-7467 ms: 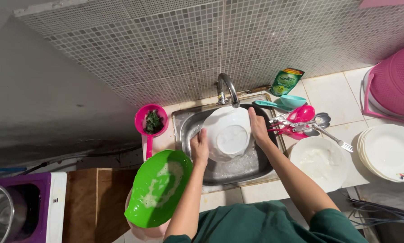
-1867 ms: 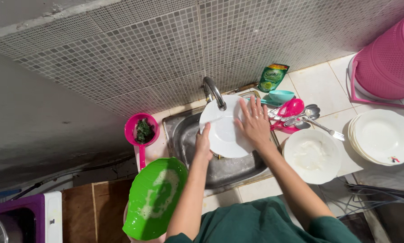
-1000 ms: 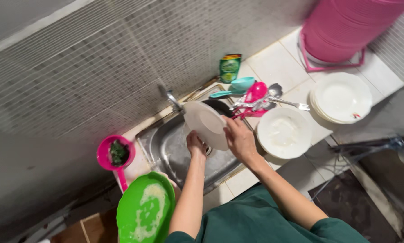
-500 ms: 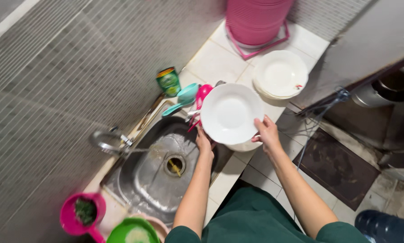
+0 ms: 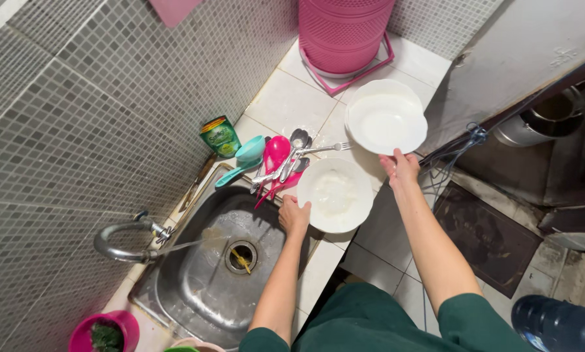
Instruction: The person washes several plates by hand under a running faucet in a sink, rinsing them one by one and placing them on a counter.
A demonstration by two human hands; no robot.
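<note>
The right hand (image 5: 400,167) is out over the tiled counter (image 5: 286,101), fingers closed on the near rim of a white plate (image 5: 386,117) that sits on a small stack of white plates to the right of the sink. The left hand (image 5: 294,216) grips the left edge of another white plate (image 5: 336,194), a soapy-looking one resting on the counter just right of the steel sink (image 5: 214,261); its fingers curl over the rim. The two plates lie close, the stack farther off and to the right. Between the soapy plate and the wall is a heap of cutlery: pink spoons (image 5: 276,156), a teal spoon (image 5: 247,153) and metal spoons and a fork (image 5: 299,146). A green soap pouch (image 5: 219,135) leans against the mosaic wall. A thin stream of water runs from the tap (image 5: 119,242) into the basin. A pink basket (image 5: 344,29) stands at the far end of the counter, and a pink scoop (image 5: 103,331) with something green in it sits at the near left corner
</note>
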